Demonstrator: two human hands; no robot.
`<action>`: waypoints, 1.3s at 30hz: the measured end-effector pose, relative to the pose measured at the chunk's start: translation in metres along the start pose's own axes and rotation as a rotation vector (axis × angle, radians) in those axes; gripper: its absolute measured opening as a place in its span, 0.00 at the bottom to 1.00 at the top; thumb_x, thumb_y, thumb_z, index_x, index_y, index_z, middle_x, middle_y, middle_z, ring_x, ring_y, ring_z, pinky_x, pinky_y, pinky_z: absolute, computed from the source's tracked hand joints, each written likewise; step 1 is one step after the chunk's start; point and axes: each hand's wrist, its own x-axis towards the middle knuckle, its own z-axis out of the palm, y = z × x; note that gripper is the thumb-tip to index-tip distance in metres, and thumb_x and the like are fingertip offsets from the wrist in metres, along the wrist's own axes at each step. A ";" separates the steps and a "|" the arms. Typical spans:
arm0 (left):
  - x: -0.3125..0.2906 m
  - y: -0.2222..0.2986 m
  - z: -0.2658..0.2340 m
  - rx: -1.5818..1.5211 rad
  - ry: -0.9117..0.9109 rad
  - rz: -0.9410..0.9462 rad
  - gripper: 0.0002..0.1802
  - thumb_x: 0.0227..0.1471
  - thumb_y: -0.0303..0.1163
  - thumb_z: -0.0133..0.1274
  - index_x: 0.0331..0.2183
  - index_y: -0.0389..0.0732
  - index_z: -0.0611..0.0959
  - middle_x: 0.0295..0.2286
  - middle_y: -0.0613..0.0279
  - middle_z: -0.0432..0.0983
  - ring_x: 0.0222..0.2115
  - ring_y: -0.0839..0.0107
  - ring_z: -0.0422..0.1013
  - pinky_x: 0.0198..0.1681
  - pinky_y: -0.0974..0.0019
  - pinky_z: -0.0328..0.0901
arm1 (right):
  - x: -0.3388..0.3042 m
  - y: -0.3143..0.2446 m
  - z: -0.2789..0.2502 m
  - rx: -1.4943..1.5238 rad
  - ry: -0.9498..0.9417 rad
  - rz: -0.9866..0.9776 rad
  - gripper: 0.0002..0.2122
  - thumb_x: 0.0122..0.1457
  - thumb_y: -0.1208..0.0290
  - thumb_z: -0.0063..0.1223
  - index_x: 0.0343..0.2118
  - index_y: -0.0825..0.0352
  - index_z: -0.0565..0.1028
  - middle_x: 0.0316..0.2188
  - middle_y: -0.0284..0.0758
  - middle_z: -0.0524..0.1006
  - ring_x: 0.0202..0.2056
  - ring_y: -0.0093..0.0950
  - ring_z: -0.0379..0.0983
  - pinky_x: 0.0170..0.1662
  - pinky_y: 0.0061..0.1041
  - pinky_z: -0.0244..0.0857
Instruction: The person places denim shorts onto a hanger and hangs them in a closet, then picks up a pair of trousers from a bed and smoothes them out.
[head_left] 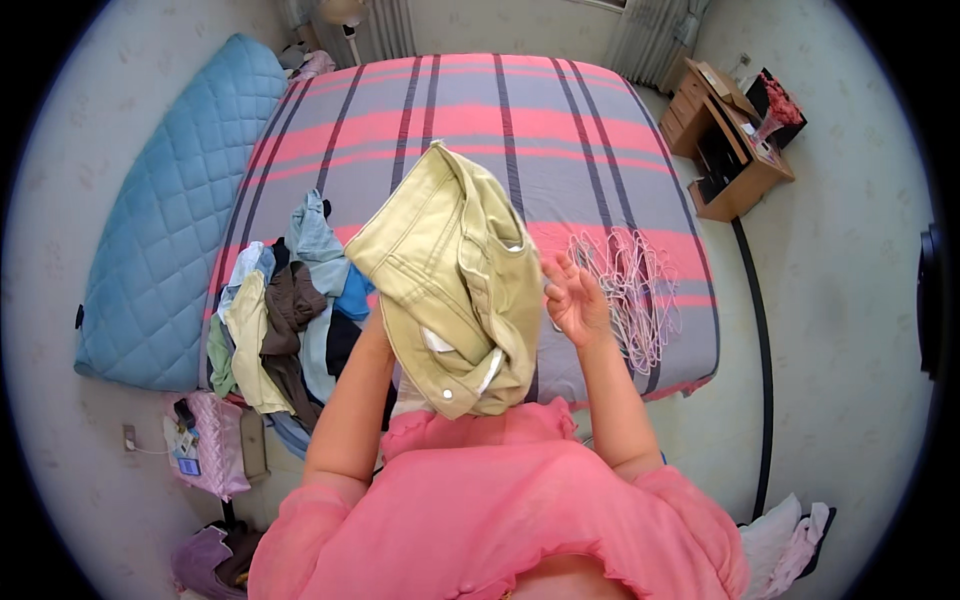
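Note:
A pair of khaki trousers point(425, 245) is held up in front of my chest, bunched, with the buttoned waistband hanging toward me. My left forearm point(350, 400) runs up behind the cloth, which hides my left hand's fingers; the raised trousers hang on that hand. Just off their right edge is my right hand point(578, 303), palm up, its fingers apart and loosely bent, with nothing in it. Beyond that hand, a tangled heap of pink and white wire hangers point(635, 295) lies on the bed.
A striped pink and grey sheet covers the bed point(470, 110). Piled clothes point(290, 310) lie at its left edge, some hanging over. A blue quilted mattress point(180, 230) leans on the left wall. A wooden desk point(735, 150) stands far right; a pink-covered stand point(210, 440) is near left.

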 end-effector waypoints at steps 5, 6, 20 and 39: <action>-0.031 0.013 0.001 -0.057 -0.064 0.017 0.20 0.51 0.34 0.48 0.45 0.37 0.70 0.39 0.60 0.71 0.37 0.72 0.69 0.39 0.68 0.66 | 0.045 0.031 0.018 -0.696 0.316 0.047 0.25 0.51 0.68 0.54 0.52 0.67 0.61 0.46 0.38 0.67 0.35 0.22 0.69 0.34 0.18 0.66; -0.036 0.013 0.002 -0.067 -0.085 0.015 0.20 0.51 0.34 0.48 0.45 0.37 0.70 0.40 0.60 0.71 0.37 0.72 0.69 0.39 0.68 0.66 | 0.054 0.036 0.007 -0.826 0.259 -0.033 0.27 0.50 0.68 0.55 0.52 0.68 0.60 0.47 0.37 0.67 0.38 0.23 0.67 0.38 0.20 0.65; -0.075 0.027 0.014 -0.071 -0.169 0.003 0.22 0.53 0.35 0.47 0.49 0.36 0.68 0.42 0.59 0.70 0.39 0.71 0.69 0.41 0.66 0.66 | 0.098 0.042 0.055 -0.841 -0.480 0.438 0.44 0.37 0.65 0.67 0.57 0.69 0.54 0.56 0.38 0.58 0.56 0.26 0.56 0.57 0.27 0.50; -0.044 0.176 -0.038 0.951 0.559 0.474 0.13 0.38 0.20 0.53 0.33 0.35 0.79 0.26 0.63 0.77 0.29 0.78 0.70 0.32 0.71 0.64 | 0.039 -0.147 0.122 -1.661 0.181 -0.114 0.18 0.44 0.72 0.60 0.39 0.70 0.73 0.33 0.31 0.76 0.33 0.21 0.70 0.37 0.22 0.64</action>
